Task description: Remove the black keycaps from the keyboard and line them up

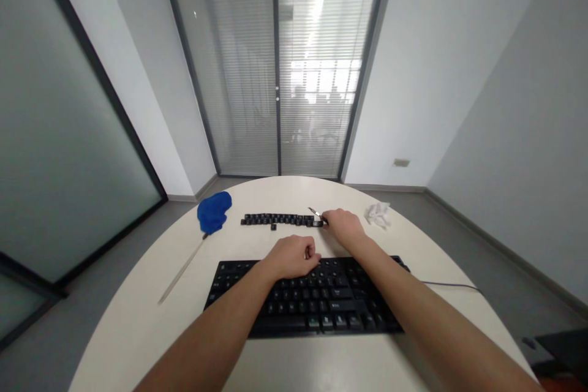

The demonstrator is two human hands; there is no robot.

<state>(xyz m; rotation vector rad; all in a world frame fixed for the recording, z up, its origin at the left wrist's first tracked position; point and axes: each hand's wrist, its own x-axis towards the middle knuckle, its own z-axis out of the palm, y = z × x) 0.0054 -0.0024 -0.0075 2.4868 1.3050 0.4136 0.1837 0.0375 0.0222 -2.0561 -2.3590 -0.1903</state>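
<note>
1. Gripping slim silver-tipped tool (315,212) in right hand (344,228), fingers clamped on it, just beside right end of loose black plastic keycaps (280,219) lined up on white curved-edge table (133,324).
2. Holding left hand (290,256) over far edge of black plastic keyboard (298,308), fingers curled in; can't tell if pinching anything.
3. Can see crumpled blue cloth (214,212) at left, crumpled white tissue (378,214) at right.
</note>
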